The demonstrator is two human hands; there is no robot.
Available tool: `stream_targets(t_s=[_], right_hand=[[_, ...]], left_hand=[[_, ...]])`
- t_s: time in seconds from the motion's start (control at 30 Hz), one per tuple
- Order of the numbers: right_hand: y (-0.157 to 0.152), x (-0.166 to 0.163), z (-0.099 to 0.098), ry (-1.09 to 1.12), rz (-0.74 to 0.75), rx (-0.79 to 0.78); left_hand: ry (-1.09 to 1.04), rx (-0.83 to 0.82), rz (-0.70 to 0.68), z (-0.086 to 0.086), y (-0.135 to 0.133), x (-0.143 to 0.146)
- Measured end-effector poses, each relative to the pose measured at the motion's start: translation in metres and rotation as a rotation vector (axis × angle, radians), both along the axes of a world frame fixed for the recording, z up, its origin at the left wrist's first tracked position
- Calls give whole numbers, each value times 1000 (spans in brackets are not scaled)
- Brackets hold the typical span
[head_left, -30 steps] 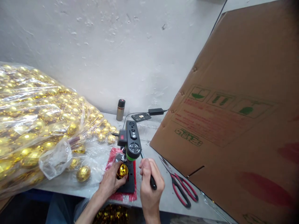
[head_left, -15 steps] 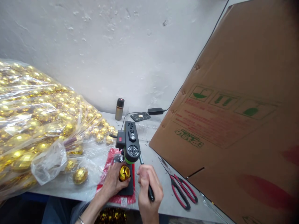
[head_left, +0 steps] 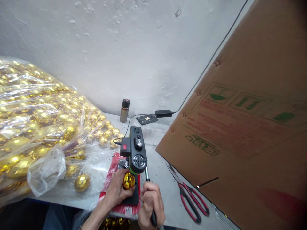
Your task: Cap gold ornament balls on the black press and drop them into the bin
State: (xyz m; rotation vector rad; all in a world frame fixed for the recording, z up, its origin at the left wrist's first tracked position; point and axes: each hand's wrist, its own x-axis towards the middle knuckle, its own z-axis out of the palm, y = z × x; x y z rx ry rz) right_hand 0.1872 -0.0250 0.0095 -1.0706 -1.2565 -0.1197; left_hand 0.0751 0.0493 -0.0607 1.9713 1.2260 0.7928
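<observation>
A gold mirrored ball (head_left: 129, 181) is gripped in my left hand (head_left: 116, 188), right under the round green-edged head of a black bench machine (head_left: 137, 150). My right hand (head_left: 152, 204) is wrapped round the black grip of a lever (head_left: 147, 174) on the machine's right side. The machine's dark base (head_left: 131, 199) rests on a red plastic sheet (head_left: 110, 179). My fingers partly hide the ball's underside and left side.
A big clear bag of gold balls (head_left: 48, 108) fills the left, with a loose gold ball (head_left: 82, 182) beside it. Red-handled scissors (head_left: 192, 199) lie right, against a large cardboard box (head_left: 230, 121). Behind stand a bottle (head_left: 124, 111), a phone (head_left: 147, 119) and a power adapter (head_left: 164, 113).
My right hand has come down and nearer to me with the lever grip. The left hand still holds the ball under the machine head. The whole view has shifted slightly.
</observation>
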Motion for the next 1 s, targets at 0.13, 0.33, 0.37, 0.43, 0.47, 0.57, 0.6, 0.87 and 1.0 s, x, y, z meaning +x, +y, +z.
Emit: stream_targets(t_s=[0.13, 0.33, 0.37, 0.43, 0.47, 0.57, 0.6, 0.87, 1.0], right_hand=[[3, -2, -4, 35, -9, 39], [4, 0, -12, 10, -10, 32], [4, 0, -13, 10, -15, 33], [6, 0, -16, 9, -27, 52], [7, 0, -17, 9, -31, 60], [9, -1, -20, 6, -41, 72], [9, 0, -21, 7, -47, 72], [8, 1, -20, -2, -28, 52], [11, -1, -17, -10, -47, 74]], left_hand=[[3, 0, 0, -2, 0, 1], [16, -9, 2, -2, 0, 1], [17, -7, 4, -3, 0, 1], [20, -1, 8, -4, 0, 1], [22, 0, 11, -5, 0, 2], [26, 2, 18, -6, 0, 2], [25, 4, 18, -6, 1, 3], [8, 17, 6, -4, 2, 2], [5, 33, 3, -5, 3, 2]])
